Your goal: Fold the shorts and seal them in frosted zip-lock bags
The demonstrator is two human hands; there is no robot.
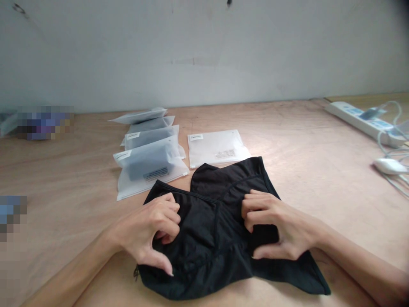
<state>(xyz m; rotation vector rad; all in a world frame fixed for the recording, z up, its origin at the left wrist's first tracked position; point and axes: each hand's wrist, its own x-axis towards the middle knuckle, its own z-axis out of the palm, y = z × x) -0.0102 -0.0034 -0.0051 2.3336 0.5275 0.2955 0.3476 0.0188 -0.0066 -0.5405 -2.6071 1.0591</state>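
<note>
A black garment (pixel 204 238), by its look a pair of stretchy briefs, lies spread on the wooden table in front of me. Its edges are bound with narrow trim, and one panel overlaps another near the top. On its left part rests my left hand (pixel 156 230), fingers curled against the fabric and thumb held well apart. My right hand (pixel 275 226) touches the right part in a C shape, with a wide gap between thumb and fingers. Neither hand shows cloth pinched in it. Just beyond the garment lies a flat frosted zip bag (pixel 217 145) with a white label.
Several frosted bags (pixel 147 164) with dark contents overlap in a row at the back left of the table (pixel 64 183). A white power strip (pixel 361 121) with cables and a white plug-like piece (pixel 390 166) lies at the right. A wall (pixel 204 55) closes the back.
</note>
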